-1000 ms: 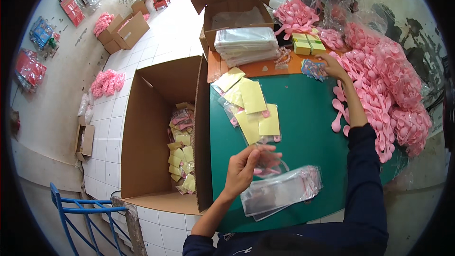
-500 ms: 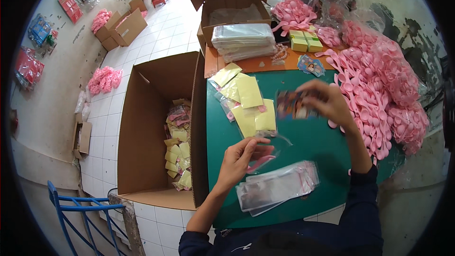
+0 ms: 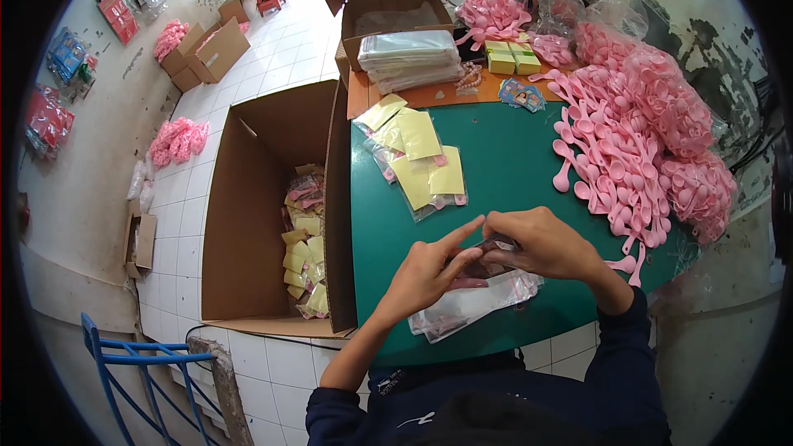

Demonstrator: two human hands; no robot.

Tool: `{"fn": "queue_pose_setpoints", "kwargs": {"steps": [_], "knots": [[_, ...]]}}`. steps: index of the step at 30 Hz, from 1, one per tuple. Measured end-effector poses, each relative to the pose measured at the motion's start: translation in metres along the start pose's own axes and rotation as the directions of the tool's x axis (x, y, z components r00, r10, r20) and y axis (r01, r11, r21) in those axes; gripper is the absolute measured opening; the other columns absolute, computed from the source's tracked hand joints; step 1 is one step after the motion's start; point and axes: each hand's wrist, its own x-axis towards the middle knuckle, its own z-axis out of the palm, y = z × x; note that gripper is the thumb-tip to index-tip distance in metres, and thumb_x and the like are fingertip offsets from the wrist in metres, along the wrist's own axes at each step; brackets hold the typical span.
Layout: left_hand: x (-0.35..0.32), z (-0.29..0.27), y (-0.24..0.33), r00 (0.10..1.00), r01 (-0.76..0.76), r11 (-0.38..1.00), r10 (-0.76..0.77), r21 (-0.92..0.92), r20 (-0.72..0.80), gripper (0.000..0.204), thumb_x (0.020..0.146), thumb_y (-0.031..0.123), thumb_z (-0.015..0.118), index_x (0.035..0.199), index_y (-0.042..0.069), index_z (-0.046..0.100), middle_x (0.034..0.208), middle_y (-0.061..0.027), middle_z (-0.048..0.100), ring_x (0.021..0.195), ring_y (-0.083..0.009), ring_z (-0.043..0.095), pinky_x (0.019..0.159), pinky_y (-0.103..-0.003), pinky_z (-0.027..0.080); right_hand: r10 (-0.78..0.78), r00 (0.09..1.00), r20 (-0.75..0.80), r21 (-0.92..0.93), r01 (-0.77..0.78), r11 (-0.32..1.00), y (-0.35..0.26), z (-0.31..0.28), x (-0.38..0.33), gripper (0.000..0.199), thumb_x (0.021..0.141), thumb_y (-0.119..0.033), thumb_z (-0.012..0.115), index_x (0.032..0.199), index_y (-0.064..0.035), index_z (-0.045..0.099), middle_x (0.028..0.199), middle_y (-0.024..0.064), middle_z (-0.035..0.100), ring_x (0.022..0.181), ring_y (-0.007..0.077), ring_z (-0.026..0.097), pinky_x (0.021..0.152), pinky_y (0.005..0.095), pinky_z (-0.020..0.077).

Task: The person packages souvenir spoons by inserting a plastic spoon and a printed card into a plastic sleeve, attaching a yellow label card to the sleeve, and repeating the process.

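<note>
Left grip [image 3: 426, 271] and right grip [image 3: 541, 244] pinched on glossy packet [image 3: 499, 243], likely steadying it; spoons [image 3: 621, 144] at 2 o'clock, seemingly for reach

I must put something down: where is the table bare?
Bare tabletop shows between yellow packets and pink spoons, also between large box and left hand. Crowded: right side, by spoons; near middle, by clear bags and right hand.

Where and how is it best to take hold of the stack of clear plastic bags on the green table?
Probably by the near long edge of the stack, coming from the person's side, thumb above, fingers beneath. It lies flat on the green table; this edge is uncovered, while the left hand and right hand appear over its far side.
</note>
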Motion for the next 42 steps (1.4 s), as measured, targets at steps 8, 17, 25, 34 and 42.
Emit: {"fn": "queue_pose_setpoints", "kwargs": {"steps": [8, 17, 25, 34, 42], "knots": [[-0.012, -0.005, -0.038, 1.0, -0.007, 0.999, 0.006, 0.037, 0.004, 0.063, 0.086, 0.025, 0.059, 0.139, 0.013, 0.027, 0.078, -0.0117, 0.067, 0.068, -0.0162, 0.064, 0.068, -0.029, 0.049, 0.159, 0.987, 0.004, 0.404, -0.147, 0.903, 0.027, 0.033, -0.012, 0.018, 0.072, -0.009, 0.069, 0.07, -0.0023, 0.053, 0.063, 0.0054, 0.056, 0.06, 0.0153, 0.055, 0.057, 0.0289, 0.0426], [-0.033, -0.022, -0.053, 0.991, 0.088, 0.92, -0.043, -0.381, 0.127, 0.061, 0.081, 0.008, 0.065, 0.133, 0.007, 0.033, 0.093, -0.0101, 0.065, 0.086, -0.0127, 0.06, 0.077, -0.027, 0.051, 0.463, 0.88, 0.102, 0.756, -0.371, 0.539, 0.026, 0.03, -0.032, 0.019, 0.071, -0.01, 0.073, 0.068, -0.0035, 0.056, 0.069, -0.0012, 0.056, 0.067, 0.0065, 0.051, 0.064, 0.0227, 0.043], [-0.035, -0.013, -0.045, 0.985, 0.136, 0.868, -0.067, -0.477, 0.159, 0.06, 0.082, 0.008, 0.064, 0.133, 0.006, 0.033, 0.087, -0.0109, 0.065, 0.084, -0.0126, 0.061, 0.074, -0.027, 0.051, 0.532, 0.847, 0.004, 0.528, -0.454, 0.718, 0.028, 0.038, -0.052, 0.015, 0.075, -0.011, 0.07, 0.073, -0.0004, 0.06, 0.063, 0.0016, 0.058, 0.064, 0.0069, 0.054, 0.06, 0.0233, 0.0451], [-0.063, 0.036, -0.052, 0.976, 0.192, 0.717, -0.211, -0.67, 0.053, 0.058, 0.096, 0.015, 0.039, 0.142, 0.011, 0.003, 0.099, -0.0199, 0.061, 0.091, -0.0252, 0.063, 0.077, -0.033, 0.052, 0.198, 0.968, -0.153, 0.2, -0.166, 0.966, 0.004, 0.064, -0.043, 0.03, 0.074, -0.014, 0.07, 0.097, -0.0006, 0.057, 0.095, 0.0139, 0.059, 0.082, 0.0232, 0.061, 0.072, 0.0314, 0.0481], [-0.085, 0.05, -0.064, 0.958, 0.245, 0.687, -0.282, -0.684, 0.06, 0.053, 0.097, 0.011, 0.033, 0.142, 0.012, 0.005, 0.108, -0.0222, 0.057, 0.099, -0.0272, 0.06, 0.082, -0.034, 0.051, 0.086, 0.995, 0.047, 0.004, -0.086, 0.996, -0.003, 0.094, -0.048, 0.027, 0.075, -0.014, 0.065, 0.097, -0.0047, 0.055, 0.093, 0.0111, 0.051, 0.09, 0.028, 0.052, 0.078, 0.0383, 0.0423]]}}
